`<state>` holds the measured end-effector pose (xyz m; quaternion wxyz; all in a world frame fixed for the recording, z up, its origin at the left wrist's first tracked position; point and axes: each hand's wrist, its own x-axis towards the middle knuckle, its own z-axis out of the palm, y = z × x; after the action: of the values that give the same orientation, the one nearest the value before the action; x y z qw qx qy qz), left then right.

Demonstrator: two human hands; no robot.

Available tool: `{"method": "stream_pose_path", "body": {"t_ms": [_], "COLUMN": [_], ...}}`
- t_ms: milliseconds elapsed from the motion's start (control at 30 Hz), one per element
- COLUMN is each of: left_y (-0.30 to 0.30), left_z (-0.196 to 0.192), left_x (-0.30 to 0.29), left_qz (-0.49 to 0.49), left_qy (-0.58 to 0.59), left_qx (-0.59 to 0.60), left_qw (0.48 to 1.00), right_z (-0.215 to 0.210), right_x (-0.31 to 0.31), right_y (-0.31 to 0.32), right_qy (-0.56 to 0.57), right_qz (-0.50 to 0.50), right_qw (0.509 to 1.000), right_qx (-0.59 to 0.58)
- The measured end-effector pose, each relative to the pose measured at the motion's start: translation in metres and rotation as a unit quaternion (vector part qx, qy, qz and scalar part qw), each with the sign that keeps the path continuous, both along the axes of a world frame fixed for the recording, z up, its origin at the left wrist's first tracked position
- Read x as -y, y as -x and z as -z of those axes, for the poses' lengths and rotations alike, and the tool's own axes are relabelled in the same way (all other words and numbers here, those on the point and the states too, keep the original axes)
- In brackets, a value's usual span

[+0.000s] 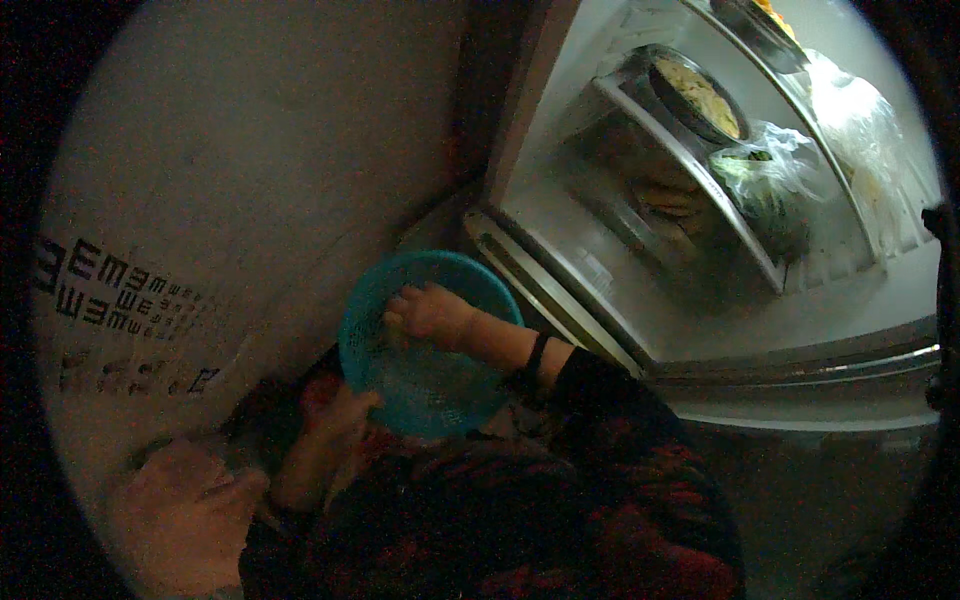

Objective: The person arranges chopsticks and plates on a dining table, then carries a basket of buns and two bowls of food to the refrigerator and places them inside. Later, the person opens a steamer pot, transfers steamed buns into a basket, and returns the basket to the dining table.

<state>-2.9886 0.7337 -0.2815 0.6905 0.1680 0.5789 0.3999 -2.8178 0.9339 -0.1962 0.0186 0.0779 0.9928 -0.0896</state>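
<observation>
A teal plastic basket [440, 385] with perforated sides is close in front of my body, beside the open fridge. At its near left rim is my left hand [345, 415], its fingers closed over the edge. My right hand [430, 315] reaches down inside the basket from the right, a dark band around the wrist. Its fingers are curled near the far left wall, around something small and pale that is too dim to name. Little else shows in the basket because of the dark.
To the right stands an open fridge [620, 270]. Its shelves hold a dark bowl of pale food [700, 100], a plastic bag with greens [765, 185] and a white plastic bag [850, 110]. An eye chart [125, 285] is on the left wall. Pinkish cloth [190, 520] lies lower left.
</observation>
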Motion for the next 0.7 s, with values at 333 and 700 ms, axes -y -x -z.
{"method": "stream_pose_path", "body": {"t_ms": [333, 700], "left_y": [0.017, 0.023], "left_z": [0.009, -0.057], "left_x": [0.020, -0.003], "left_qz": [-0.048, -0.167], "left_qy": [-0.009, 0.097], "left_qx": [-0.006, 0.057], "left_qw": [0.999, 0.980], "right_z": [-0.049, -0.073], "right_x": [-0.052, -0.236], "right_y": [-0.088, -0.257], "right_qy": [0.211, -0.030], "right_qz": [0.167, 0.596], "right_qw": [0.939, 0.777], "right_qx": [-0.215, -0.200]}}
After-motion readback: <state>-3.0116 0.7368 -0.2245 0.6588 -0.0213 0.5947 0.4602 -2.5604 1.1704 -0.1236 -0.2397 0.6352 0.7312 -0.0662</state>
